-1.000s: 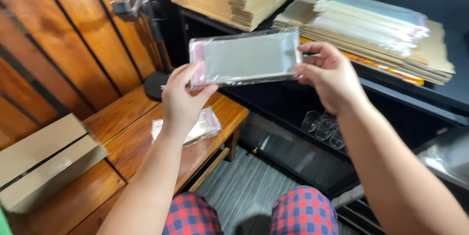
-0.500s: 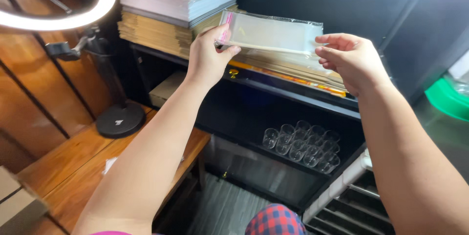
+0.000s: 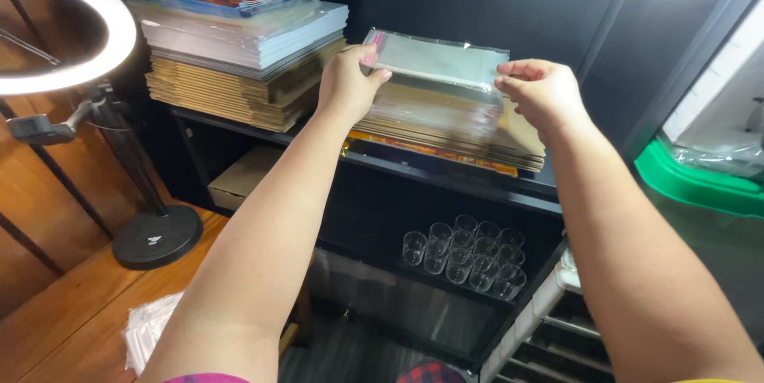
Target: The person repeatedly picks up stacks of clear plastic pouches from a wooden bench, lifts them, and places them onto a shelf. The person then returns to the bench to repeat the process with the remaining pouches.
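A flat item in a clear plastic sleeve is held level over a stack of similar clear sleeves and flat cardboard on a black shelf. My left hand grips its left end with thumb on top. The sleeve's right end is pinched by my right hand. The sleeve hovers just above or touching the stack's top; I cannot tell which.
A taller stack of cardboard sheets and wrapped printed items stands at the shelf's left. Several clear cups sit on the lower shelf. A ring light on a round base stands on the wooden table. Green bin at right.
Both hands carried the sleeved item from in front of me up and forward to the stack on the shelf; the view swung right, away from the wooden table.
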